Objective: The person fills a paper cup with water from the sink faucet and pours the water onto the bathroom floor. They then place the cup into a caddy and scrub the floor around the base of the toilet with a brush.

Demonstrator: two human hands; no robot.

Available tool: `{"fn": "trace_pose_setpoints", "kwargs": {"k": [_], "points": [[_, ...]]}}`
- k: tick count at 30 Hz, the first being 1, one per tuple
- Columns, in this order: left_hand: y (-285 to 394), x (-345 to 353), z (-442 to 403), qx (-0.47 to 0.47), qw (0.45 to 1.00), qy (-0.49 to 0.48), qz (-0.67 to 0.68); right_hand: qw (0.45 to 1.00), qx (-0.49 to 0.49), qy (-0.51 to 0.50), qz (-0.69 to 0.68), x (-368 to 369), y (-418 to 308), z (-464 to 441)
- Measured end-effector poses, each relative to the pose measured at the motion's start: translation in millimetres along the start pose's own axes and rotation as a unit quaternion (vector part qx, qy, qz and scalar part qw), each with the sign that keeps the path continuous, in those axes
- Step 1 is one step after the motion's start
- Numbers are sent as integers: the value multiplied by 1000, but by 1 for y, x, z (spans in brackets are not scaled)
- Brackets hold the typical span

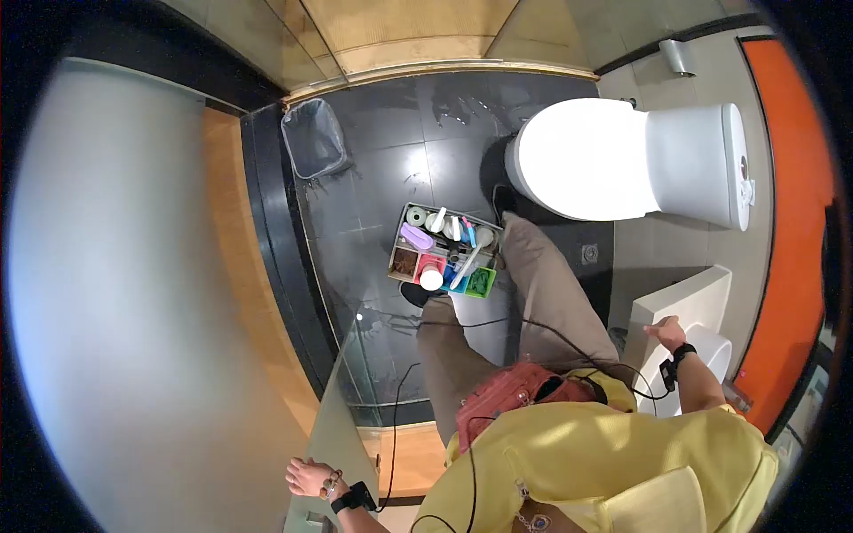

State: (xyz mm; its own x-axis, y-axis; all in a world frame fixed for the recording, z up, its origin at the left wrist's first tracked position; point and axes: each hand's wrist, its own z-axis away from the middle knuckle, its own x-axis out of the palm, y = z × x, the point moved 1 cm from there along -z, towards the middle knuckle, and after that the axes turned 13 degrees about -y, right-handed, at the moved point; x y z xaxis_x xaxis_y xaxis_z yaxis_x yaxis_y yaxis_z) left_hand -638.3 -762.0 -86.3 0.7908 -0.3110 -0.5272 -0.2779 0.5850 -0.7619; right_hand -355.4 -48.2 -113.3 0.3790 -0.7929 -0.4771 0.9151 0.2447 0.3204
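Note:
My left hand (308, 477) is at the lower left beside the frosted glass door (330, 444), its fingers loosely bent and apart, with nothing seen in them. At the right, my right hand (665, 333) is over the edge of a white wall-mounted basin or urinal (682, 298). Its fingers are loosely extended, and no object shows in them. Whether it touches the rim I cannot tell. On the floor between my feet sits a divided caddy (397, 238) holding a purple-handled item (416, 236), a white-capped container (431, 278), brown material (404, 261) and green material (480, 282).
A white toilet (582, 158) stands ahead to the right. A grey lined bin (315, 138) is at the far left of the dark tiled floor (382, 178), which has wet patches. A large frosted panel (133, 293) fills the left. Black cables (569, 342) hang across my legs.

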Motion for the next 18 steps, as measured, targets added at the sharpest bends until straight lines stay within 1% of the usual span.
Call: {"fn": "trace_pose_setpoints", "kwargs": {"k": [2,3,6,10,12,15,16,18], "points": [[1,0,3,9,999,32,5,1000,-16,-14,-5,-5,-19,15],[1,3,1,9,999,35,5,1000,-17,-14,-8,-1,-17,12],[-1,9,0,21,999,41,0,1000,1,10,2,-3,-11,6],[-3,18,-6,7,999,27,-23,999,-35,-13,-17,-4,-18,15],[-4,23,-10,23,998,56,-2,1000,2,8,9,-3,-18,11],[-2,13,-8,15,999,28,-12,1000,-12,-16,1,1,-2,-5],[-3,13,-8,20,998,48,-29,1000,-14,-15,-1,3,6,-15],[-1,7,-5,16,999,45,-14,1000,-21,-6,-14,6,18,-25]]}}
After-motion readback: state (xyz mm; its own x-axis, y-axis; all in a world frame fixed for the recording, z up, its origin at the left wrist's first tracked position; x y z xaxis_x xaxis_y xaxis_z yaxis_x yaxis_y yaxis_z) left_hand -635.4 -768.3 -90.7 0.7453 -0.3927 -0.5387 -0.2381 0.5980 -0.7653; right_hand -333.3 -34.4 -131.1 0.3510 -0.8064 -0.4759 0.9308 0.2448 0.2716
